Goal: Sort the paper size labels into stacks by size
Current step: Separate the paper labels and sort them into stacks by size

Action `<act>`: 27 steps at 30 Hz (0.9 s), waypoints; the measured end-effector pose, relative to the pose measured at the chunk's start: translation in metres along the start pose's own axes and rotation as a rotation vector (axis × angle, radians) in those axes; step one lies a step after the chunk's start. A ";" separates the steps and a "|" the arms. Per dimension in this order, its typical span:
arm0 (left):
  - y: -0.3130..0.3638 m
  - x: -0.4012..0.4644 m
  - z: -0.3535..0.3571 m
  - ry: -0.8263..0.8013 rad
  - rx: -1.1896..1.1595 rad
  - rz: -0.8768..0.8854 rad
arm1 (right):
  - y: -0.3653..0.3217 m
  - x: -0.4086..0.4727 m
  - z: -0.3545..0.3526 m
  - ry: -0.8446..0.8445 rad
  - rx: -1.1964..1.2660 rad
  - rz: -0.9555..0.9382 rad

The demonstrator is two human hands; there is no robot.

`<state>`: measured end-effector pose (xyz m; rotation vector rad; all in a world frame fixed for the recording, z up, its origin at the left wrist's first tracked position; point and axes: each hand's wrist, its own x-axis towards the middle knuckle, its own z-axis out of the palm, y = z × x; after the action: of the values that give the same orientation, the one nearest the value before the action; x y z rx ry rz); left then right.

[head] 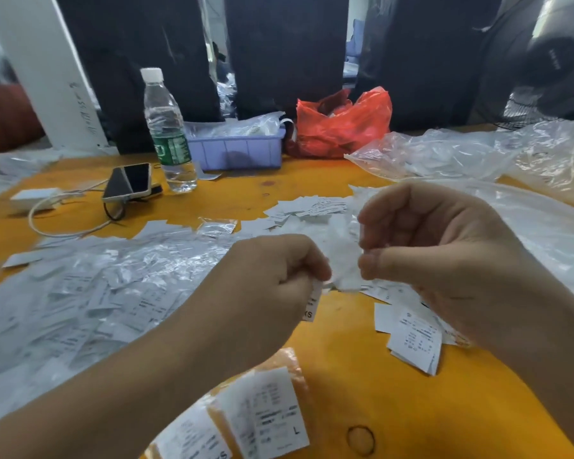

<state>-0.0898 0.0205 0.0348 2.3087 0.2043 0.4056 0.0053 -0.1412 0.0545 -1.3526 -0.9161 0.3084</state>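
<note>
Presently on the yellow table (212, 193): left hand (272, 279), fingers curled, pinching a label (312, 304) printed "XS"; right hand (444, 256), thumb and fingertips pressed on a blurred white slip (342, 260) — print unreadable. Near edge: bagged label (272, 412) marked "L", beside another bagged label (193, 442) ending "XS". Small label stack (415, 339) under the right wrist; loose label heap (80, 293) under clear plastic, left. Behind — water bottle (168, 130) with green wrapper, phone (128, 182), lilac tray (236, 149), red bag (342, 124); writing illegible.
</note>
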 end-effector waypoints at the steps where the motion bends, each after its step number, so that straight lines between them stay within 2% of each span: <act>1: -0.004 -0.003 -0.005 0.015 -0.042 -0.019 | -0.001 0.003 0.007 -0.070 0.091 0.013; 4: -0.013 -0.011 -0.022 0.025 -0.184 -0.096 | -0.006 0.013 0.032 -0.264 0.277 0.048; 7: -0.023 -0.019 -0.037 0.042 -0.344 -0.200 | -0.008 0.028 0.052 -0.370 0.341 0.081; 10: -0.030 -0.029 -0.050 0.024 -0.491 -0.170 | -0.003 0.038 0.065 -0.342 0.350 0.103; 12: -0.036 -0.034 -0.053 0.080 -0.519 -0.127 | 0.003 0.039 0.069 -0.293 0.364 0.127; 16: -0.047 -0.034 -0.046 0.160 -0.462 -0.091 | 0.017 0.034 0.068 -0.224 0.332 0.183; 22: -0.054 -0.034 -0.036 0.175 -0.473 -0.127 | 0.024 0.025 0.069 -0.225 0.264 0.273; 27: -0.052 -0.035 -0.040 0.273 -0.431 -0.147 | 0.030 0.023 0.069 -0.208 0.158 0.326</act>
<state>-0.1380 0.0733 0.0153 1.7998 0.3786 0.6228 -0.0202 -0.0699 0.0325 -1.3378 -0.8196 0.7681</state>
